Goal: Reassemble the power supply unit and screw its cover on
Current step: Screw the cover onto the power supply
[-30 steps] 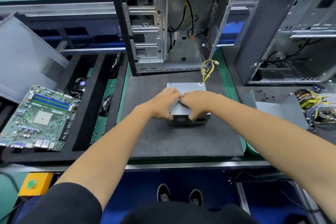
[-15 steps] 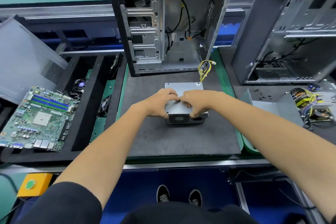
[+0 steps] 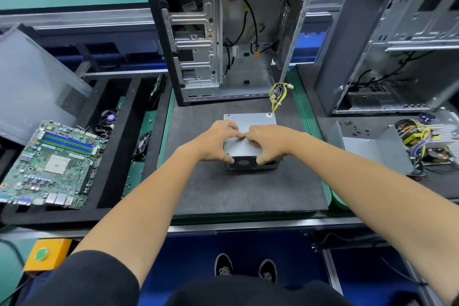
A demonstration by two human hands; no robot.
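Note:
A grey power supply unit (image 3: pixel 255 122) sits on the dark foam mat (image 3: pixel 223 194), its mesh fan side facing me and its grey cover on top. Yellow and black cables (image 3: pixel 277 93) run out of its far right corner. My left hand (image 3: pixel 217 140) grips the near left part of the unit, fingers on the cover and thumb down on the mesh face. My right hand (image 3: pixel 269 143) grips the near right part the same way. The fingertips of both hands meet over the cover's middle.
An open black computer case (image 3: pixel 223 32) stands behind the mat. A second open case (image 3: pixel 397 45) stands at the right, with an opened power supply (image 3: pixel 424 144) and loose screws (image 3: pixel 352 129) below it. A motherboard (image 3: pixel 54 164) lies at the left beside a leaning side panel (image 3: pixel 32 84).
Both hands stay on the power supply unit; their thumbs have slid lower onto its mesh face. The camera has shifted slightly.

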